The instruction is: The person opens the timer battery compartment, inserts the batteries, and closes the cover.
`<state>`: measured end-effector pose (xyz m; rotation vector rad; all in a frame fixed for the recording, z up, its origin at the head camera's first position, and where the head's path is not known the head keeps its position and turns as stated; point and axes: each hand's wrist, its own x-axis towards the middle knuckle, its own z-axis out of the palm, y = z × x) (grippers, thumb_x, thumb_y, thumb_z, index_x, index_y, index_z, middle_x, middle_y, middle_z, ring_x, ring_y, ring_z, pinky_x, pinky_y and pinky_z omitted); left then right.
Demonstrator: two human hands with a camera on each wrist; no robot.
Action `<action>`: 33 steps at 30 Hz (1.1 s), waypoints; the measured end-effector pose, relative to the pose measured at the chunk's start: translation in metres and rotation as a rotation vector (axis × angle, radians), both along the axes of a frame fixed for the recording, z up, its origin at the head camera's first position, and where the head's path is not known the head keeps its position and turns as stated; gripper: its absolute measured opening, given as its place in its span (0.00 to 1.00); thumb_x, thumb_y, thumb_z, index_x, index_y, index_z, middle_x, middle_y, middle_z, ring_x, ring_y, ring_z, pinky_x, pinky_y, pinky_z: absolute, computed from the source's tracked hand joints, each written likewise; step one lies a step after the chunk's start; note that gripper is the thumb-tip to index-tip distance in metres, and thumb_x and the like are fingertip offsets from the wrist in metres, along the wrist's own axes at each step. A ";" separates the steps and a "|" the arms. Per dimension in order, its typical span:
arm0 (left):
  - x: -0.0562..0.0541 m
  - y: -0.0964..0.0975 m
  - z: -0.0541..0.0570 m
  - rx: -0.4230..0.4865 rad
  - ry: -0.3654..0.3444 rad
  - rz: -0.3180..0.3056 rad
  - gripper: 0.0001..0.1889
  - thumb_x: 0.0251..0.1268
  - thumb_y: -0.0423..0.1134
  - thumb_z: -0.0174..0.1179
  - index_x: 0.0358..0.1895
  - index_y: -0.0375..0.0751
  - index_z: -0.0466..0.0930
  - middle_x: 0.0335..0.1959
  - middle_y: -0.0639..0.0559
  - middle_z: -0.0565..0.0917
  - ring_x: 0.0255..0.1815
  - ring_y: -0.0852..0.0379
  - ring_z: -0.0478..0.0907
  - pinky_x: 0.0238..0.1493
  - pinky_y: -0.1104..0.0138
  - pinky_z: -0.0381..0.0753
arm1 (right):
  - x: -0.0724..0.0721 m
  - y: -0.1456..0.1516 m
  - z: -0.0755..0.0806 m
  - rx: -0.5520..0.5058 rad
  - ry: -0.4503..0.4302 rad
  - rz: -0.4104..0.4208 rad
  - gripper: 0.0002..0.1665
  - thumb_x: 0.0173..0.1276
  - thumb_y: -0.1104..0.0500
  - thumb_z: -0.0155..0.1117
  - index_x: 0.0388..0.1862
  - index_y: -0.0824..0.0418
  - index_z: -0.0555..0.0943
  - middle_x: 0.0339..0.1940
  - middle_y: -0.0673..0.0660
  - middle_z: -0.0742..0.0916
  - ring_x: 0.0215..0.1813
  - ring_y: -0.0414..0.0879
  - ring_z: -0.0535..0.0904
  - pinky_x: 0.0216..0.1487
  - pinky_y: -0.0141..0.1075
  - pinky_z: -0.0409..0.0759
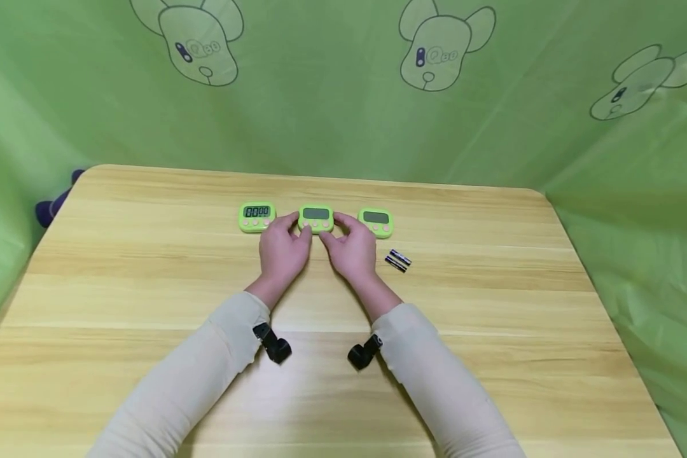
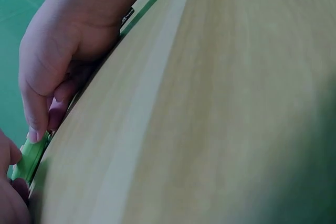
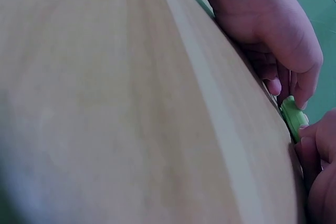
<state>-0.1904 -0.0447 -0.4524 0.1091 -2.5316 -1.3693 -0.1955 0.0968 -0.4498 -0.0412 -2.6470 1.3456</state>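
Three green digital timers stand in a row near the far side of the table. Both hands grip the middle timer (image 1: 316,214), whose display is blank. My left hand (image 1: 283,251) pinches its left end between thumb and index finger, and my right hand (image 1: 353,252) does the same at the right end. In the left wrist view the timer (image 2: 30,159) shows edge-on between the two hands; the right wrist view also has a sliver of it. Beside the left hand, the left timer (image 1: 256,213) reads 00 00. A blank right timer (image 1: 377,219) lies just beyond the right hand.
Two small dark batteries (image 1: 398,260) lie side by side on the wooden table (image 1: 320,394), right of the right hand. Green curtains (image 1: 332,114) printed with cartoon heads hang behind and beside the table. Black wrist cameras (image 1: 277,348) sit on both sleeves.
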 end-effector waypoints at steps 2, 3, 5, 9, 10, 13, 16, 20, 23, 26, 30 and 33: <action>0.000 0.000 0.000 0.009 -0.009 0.003 0.21 0.67 0.40 0.63 0.59 0.33 0.81 0.32 0.46 0.81 0.32 0.52 0.76 0.35 0.59 0.76 | 0.000 -0.001 0.001 -0.001 -0.012 -0.005 0.27 0.62 0.56 0.76 0.60 0.62 0.82 0.41 0.57 0.88 0.30 0.44 0.83 0.30 0.37 0.83; 0.000 -0.001 0.000 0.016 -0.013 0.004 0.21 0.67 0.40 0.63 0.59 0.33 0.81 0.32 0.46 0.81 0.32 0.53 0.76 0.35 0.60 0.76 | 0.001 -0.001 0.001 -0.002 -0.017 -0.007 0.27 0.62 0.56 0.76 0.60 0.61 0.82 0.42 0.57 0.88 0.30 0.43 0.83 0.30 0.37 0.83; 0.001 0.000 -0.001 0.042 -0.017 0.007 0.21 0.66 0.40 0.64 0.59 0.33 0.81 0.31 0.47 0.80 0.31 0.54 0.75 0.34 0.61 0.76 | 0.002 -0.001 0.000 -0.013 -0.023 -0.009 0.27 0.62 0.55 0.76 0.60 0.61 0.82 0.45 0.57 0.88 0.31 0.43 0.83 0.30 0.36 0.83; 0.006 0.000 -0.002 0.114 0.020 0.017 0.20 0.63 0.36 0.66 0.58 0.33 0.81 0.34 0.46 0.82 0.32 0.54 0.77 0.35 0.63 0.78 | 0.007 0.000 -0.002 -0.051 -0.004 0.009 0.28 0.61 0.57 0.77 0.59 0.62 0.82 0.51 0.58 0.88 0.34 0.41 0.85 0.33 0.33 0.85; 0.007 0.000 -0.003 0.133 0.034 0.018 0.20 0.63 0.34 0.66 0.58 0.32 0.81 0.36 0.46 0.82 0.32 0.54 0.77 0.35 0.64 0.78 | 0.008 0.001 -0.002 -0.065 0.005 0.013 0.27 0.61 0.57 0.77 0.59 0.62 0.83 0.51 0.58 0.87 0.35 0.41 0.85 0.34 0.32 0.85; 0.012 0.000 -0.004 0.183 0.072 0.018 0.20 0.60 0.32 0.67 0.56 0.31 0.82 0.41 0.44 0.84 0.35 0.54 0.79 0.35 0.65 0.80 | 0.012 0.002 -0.002 -0.108 0.043 0.024 0.26 0.60 0.60 0.78 0.58 0.62 0.83 0.50 0.58 0.88 0.37 0.41 0.86 0.36 0.32 0.86; 0.016 -0.001 -0.004 0.233 0.083 0.017 0.20 0.58 0.30 0.68 0.56 0.31 0.82 0.44 0.44 0.84 0.36 0.54 0.81 0.35 0.65 0.81 | 0.017 0.004 -0.003 -0.166 0.077 0.033 0.26 0.59 0.63 0.78 0.57 0.62 0.84 0.47 0.57 0.89 0.36 0.43 0.87 0.36 0.32 0.86; 0.022 -0.003 -0.005 0.314 0.065 0.011 0.22 0.56 0.28 0.68 0.56 0.32 0.82 0.44 0.45 0.85 0.36 0.54 0.81 0.36 0.68 0.83 | 0.023 0.005 -0.005 -0.252 0.101 0.048 0.26 0.56 0.67 0.79 0.55 0.63 0.84 0.46 0.57 0.88 0.38 0.44 0.86 0.39 0.31 0.86; 0.027 -0.006 -0.007 0.383 0.062 -0.009 0.23 0.54 0.25 0.68 0.56 0.31 0.81 0.44 0.44 0.84 0.37 0.53 0.81 0.38 0.70 0.83 | 0.029 0.005 -0.006 -0.324 0.115 0.062 0.27 0.54 0.70 0.79 0.55 0.65 0.83 0.47 0.58 0.88 0.41 0.47 0.87 0.41 0.31 0.86; 0.033 -0.008 -0.007 0.427 0.083 -0.032 0.23 0.53 0.22 0.68 0.56 0.29 0.81 0.44 0.42 0.84 0.38 0.50 0.81 0.37 0.73 0.83 | 0.037 0.005 -0.007 -0.384 0.133 0.076 0.29 0.53 0.73 0.78 0.55 0.67 0.82 0.47 0.60 0.87 0.42 0.51 0.87 0.42 0.32 0.86; 0.041 -0.011 -0.009 0.453 0.132 -0.072 0.24 0.51 0.19 0.68 0.56 0.28 0.82 0.42 0.39 0.84 0.37 0.46 0.81 0.35 0.76 0.81 | 0.047 0.006 -0.006 -0.418 0.150 0.083 0.31 0.51 0.75 0.78 0.56 0.70 0.81 0.45 0.62 0.87 0.41 0.53 0.86 0.42 0.33 0.86; 0.047 -0.013 -0.010 0.452 0.180 -0.119 0.25 0.49 0.17 0.68 0.56 0.28 0.82 0.41 0.38 0.83 0.37 0.43 0.81 0.34 0.77 0.81 | 0.054 0.008 -0.005 -0.424 0.144 0.089 0.32 0.50 0.76 0.79 0.56 0.70 0.81 0.44 0.62 0.87 0.41 0.52 0.86 0.42 0.34 0.86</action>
